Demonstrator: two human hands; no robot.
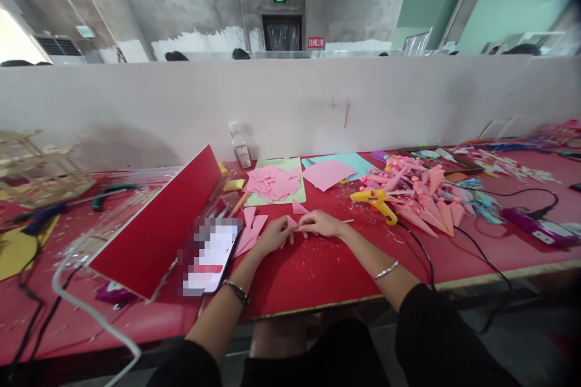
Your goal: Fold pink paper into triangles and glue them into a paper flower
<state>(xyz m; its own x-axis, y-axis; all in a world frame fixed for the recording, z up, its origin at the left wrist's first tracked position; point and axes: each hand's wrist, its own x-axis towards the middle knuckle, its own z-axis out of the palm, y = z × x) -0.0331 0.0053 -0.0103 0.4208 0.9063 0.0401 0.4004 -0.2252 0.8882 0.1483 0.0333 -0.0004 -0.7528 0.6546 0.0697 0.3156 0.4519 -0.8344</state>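
Over the red tabletop (313,278), my left hand (275,234) and my right hand (321,224) meet, fingertips close together. Between them is a small pink paper piece (292,223), pinched by the left fingers and touched by the right ones. Just beyond lies a loose pink paper triangle (299,208). Pink paper strips (251,234) rest left of my left hand, beside a phone (213,257). Farther back, a pile of pink paper pieces (275,184) covers a pale green sheet (297,198). A thin stick (347,221) lies by my right wrist.
A yellow glue gun (376,202) with a black cord lies right, beside a heap of pink paper cones (429,196). A red board (163,227) leans up at left. A clear bottle (240,145) stands near the white partition (290,97). A purple box (540,228) sits far right.
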